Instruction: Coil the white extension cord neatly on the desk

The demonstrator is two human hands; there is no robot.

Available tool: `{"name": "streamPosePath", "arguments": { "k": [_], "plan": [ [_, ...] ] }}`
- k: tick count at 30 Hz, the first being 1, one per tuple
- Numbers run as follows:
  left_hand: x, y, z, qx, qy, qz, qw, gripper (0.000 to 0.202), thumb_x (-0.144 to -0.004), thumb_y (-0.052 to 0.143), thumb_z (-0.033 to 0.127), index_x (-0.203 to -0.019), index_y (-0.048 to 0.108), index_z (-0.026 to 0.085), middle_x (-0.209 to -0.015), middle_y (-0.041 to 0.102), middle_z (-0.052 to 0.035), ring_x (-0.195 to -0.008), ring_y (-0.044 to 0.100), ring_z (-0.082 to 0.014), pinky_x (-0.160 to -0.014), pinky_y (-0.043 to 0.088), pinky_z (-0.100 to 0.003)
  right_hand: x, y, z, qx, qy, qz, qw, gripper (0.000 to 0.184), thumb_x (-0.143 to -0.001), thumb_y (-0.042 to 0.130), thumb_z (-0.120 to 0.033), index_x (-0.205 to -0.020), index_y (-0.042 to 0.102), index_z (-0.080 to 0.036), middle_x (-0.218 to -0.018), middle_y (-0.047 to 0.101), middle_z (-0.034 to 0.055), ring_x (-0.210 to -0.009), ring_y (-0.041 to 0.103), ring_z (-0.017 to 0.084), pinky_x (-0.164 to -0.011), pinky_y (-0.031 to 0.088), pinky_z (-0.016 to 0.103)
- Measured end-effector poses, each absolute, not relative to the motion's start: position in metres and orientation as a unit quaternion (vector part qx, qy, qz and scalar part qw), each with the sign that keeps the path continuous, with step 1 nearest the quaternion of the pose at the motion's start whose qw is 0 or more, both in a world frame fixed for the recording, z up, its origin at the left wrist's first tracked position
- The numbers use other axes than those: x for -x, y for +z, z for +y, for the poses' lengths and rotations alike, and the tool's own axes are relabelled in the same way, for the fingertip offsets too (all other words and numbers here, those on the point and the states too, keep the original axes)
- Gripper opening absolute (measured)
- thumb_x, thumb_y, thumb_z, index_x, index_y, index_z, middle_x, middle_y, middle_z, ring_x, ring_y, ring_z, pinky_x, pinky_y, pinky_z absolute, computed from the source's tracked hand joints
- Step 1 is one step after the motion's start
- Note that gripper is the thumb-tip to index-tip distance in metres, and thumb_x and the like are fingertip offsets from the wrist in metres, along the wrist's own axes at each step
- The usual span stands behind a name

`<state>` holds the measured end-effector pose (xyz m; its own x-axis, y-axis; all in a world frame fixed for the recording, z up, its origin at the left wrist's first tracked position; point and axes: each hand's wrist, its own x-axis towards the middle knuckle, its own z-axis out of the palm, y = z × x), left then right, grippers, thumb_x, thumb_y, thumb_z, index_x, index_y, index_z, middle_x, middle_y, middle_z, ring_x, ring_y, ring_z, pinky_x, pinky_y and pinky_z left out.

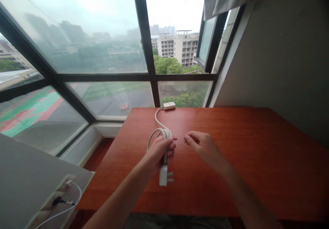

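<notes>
My left hand [163,148] is closed around a looped bundle of white cable, part of an extension cord [164,130]. Its plug [163,176] hangs below the fist, with metal prongs pointing right. From the loops, one length of cable runs away to a white socket block [169,105] lying by the table's far edge. To the right of the bundle and apart from it, my right hand [202,143] hovers above the table with its fingers curled in and thumb close to them. Nothing shows in those fingers.
Under both hands is a reddish-brown wooden table [246,160]. Large dark-framed windows [151,77] stand beyond it, one pane open at the right. At lower left, a wall outlet strip [52,201] holds a black plug and a white cable. A grey wall [288,68] rises on the right.
</notes>
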<state>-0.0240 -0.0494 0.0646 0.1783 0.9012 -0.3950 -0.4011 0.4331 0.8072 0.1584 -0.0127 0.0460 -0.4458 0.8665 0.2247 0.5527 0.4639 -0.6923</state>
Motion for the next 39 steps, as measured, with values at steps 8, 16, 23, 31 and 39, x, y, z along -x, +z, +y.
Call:
{"name": "streamPosePath", "arguments": {
  "k": [8, 16, 23, 31, 39],
  "plan": [
    [0.060, 0.098, -0.066, -0.412, 0.305, 0.421, 0.749, 0.031, -0.085, 0.061, 0.045, -0.081, 0.049, 0.017, -0.055, 0.031, 0.0090, -0.041, 0.020, -0.0029, -0.037, 0.013, -0.015, -0.139, -0.008, 0.057, 0.401, 0.099, -0.863, 0.291, 0.070, -0.078, 0.050, -0.009, -0.146, 0.034, -0.016, -0.150, 0.035, 0.0151, -0.138, 0.032, 0.026, -0.111, 0.034, 0.044],
    [0.092, 0.124, -0.074, -0.536, 0.218, 0.382, 0.720, 0.038, -0.085, 0.063, 0.047, -0.071, 0.043, 0.017, -0.054, 0.035, 0.0074, -0.042, 0.026, -0.0032, -0.036, 0.017, -0.015, -0.142, 0.020, 0.096, 0.425, -0.003, -0.896, 0.128, 0.035, -0.092, 0.038, -0.011, -0.116, 0.062, -0.015, -0.126, 0.060, 0.0156, -0.126, 0.048, 0.025, -0.103, 0.038, 0.039],
    [0.123, 0.096, -0.051, -0.451, 0.442, 0.355, 0.690, 0.035, -0.083, 0.066, 0.043, -0.071, 0.045, 0.017, -0.047, 0.026, 0.0114, -0.036, 0.015, -0.0014, -0.033, 0.018, -0.012, -0.176, 0.060, 0.106, 0.550, 0.055, -0.816, 0.170, 0.032, -0.095, 0.042, -0.040, -0.088, 0.065, -0.019, -0.079, 0.068, 0.0072, -0.076, 0.063, 0.019, -0.067, 0.043, 0.028],
    [0.101, 0.072, -0.034, -0.278, 0.598, 0.231, 0.715, 0.037, -0.094, 0.050, 0.039, -0.066, 0.036, 0.020, -0.042, 0.010, 0.0139, -0.029, 0.000, -0.0018, -0.028, 0.014, -0.011, -0.180, 0.075, 0.074, 0.311, 0.658, -0.593, 0.344, 0.026, -0.082, 0.064, -0.034, -0.099, 0.061, -0.015, -0.067, 0.051, -0.0049, -0.044, 0.030, 0.003, -0.039, 0.020, 0.017],
    [0.081, 0.043, -0.022, -0.178, 0.616, 0.234, 0.731, 0.038, -0.097, 0.044, 0.043, -0.069, 0.039, 0.019, -0.042, 0.016, 0.0125, -0.029, 0.009, -0.0026, -0.029, 0.014, -0.012, -0.175, 0.040, 0.065, 0.260, 0.820, -0.354, 0.367, 0.016, -0.090, 0.050, -0.016, -0.102, 0.060, -0.013, -0.066, 0.043, -0.0064, -0.040, 0.022, 0.001, -0.033, 0.019, 0.008]
  ]
}}
